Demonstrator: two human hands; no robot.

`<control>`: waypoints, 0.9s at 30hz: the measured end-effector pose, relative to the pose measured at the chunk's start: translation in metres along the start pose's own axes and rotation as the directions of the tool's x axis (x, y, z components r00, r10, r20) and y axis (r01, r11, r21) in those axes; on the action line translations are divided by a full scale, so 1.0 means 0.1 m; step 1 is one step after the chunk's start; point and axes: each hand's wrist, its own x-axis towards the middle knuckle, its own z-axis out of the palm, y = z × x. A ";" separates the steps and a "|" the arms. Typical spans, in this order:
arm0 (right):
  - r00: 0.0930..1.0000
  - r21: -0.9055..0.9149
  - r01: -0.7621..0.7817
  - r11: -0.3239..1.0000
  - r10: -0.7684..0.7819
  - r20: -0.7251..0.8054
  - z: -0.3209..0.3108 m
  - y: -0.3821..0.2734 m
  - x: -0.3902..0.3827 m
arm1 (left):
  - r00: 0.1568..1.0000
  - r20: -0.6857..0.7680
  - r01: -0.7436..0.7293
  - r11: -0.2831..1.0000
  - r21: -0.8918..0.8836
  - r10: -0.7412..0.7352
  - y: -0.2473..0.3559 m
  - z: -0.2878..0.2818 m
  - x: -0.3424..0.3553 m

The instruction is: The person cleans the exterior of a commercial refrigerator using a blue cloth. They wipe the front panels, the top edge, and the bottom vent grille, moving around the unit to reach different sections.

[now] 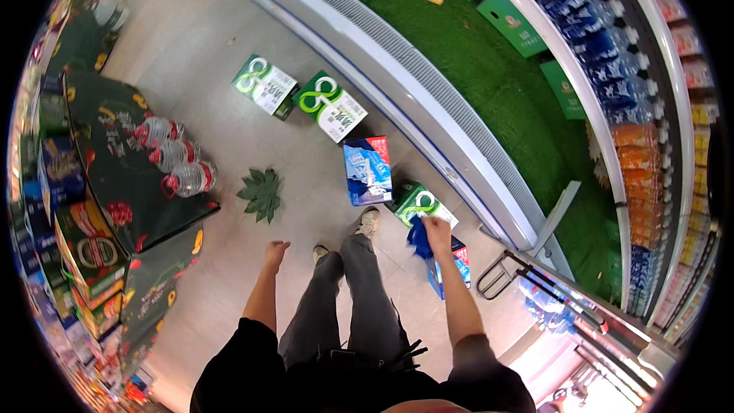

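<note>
My right hand (438, 235) is closed around a crumpled blue cloth (419, 239), above the boxes on my right. Below it, a green-and-white carton (425, 203) and a blue carton (461, 261) stand on the floor, partly covered by the hand and arm. My left hand (277, 251) hangs over the floor near my left shoe, holding nothing, its fingers loosely apart. Ahead of my feet stands a blue carton (368, 171) with a red corner. Farther out are two green-and-white cartons, the nearer (332, 107) and the farther (265, 86).
A leaf-shaped green floor piece (261, 194) lies left of my feet. Several large water bottles (189, 179) stand beside a dark display (115, 160) at left. A low curved shelf edge (459, 107) with green turf runs along the right; a metal cart frame (527, 271) is at lower right.
</note>
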 end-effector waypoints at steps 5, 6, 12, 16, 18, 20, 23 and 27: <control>0.868 -0.077 0.085 0.993 -0.112 -0.483 -0.56 -0.78 1.20 | 0.859 -0.099 -0.463 0.845 0.268 0.502 2.04 0.48 0.57; 0.816 -0.074 0.109 0.991 -0.132 -0.563 -0.60 -0.88 1.45 | 0.795 -0.122 -0.551 0.792 0.263 0.593 2.60 0.62 0.54; 0.586 -0.370 0.174 0.913 -0.398 -0.706 -0.28 -0.95 3.00 | 0.504 -0.009 -0.858 0.499 -0.122 0.864 5.24 1.62 0.61; 0.677 -0.466 -0.090 0.880 -0.289 -0.676 0.06 -1.05 3.24 | 0.232 0.118 -0.972 0.233 0.004 0.966 6.54 2.35 0.68; 0.687 -0.468 -0.065 0.881 -0.301 -0.662 0.04 -1.05 3.26 | -0.014 0.201 -0.991 -0.041 0.129 0.980 7.03 2.74 0.84; 0.684 -0.435 -0.040 0.900 -0.293 -0.669 0.02 -1.08 3.25 | -0.115 0.356 -0.955 -0.202 0.218 0.927 7.48 3.02 0.93; 0.688 -0.418 -0.039 0.908 -0.279 -0.670 0.02 -1.07 3.28 | -0.232 0.454 -0.881 -0.384 0.278 0.860 8.07 3.53 1.11; 0.689 -0.402 -0.025 0.915 -0.275 -0.671 0.02 -1.04 3.30 | -0.206 0.526 -0.693 -0.502 0.516 0.825 8.45 4.10 1.28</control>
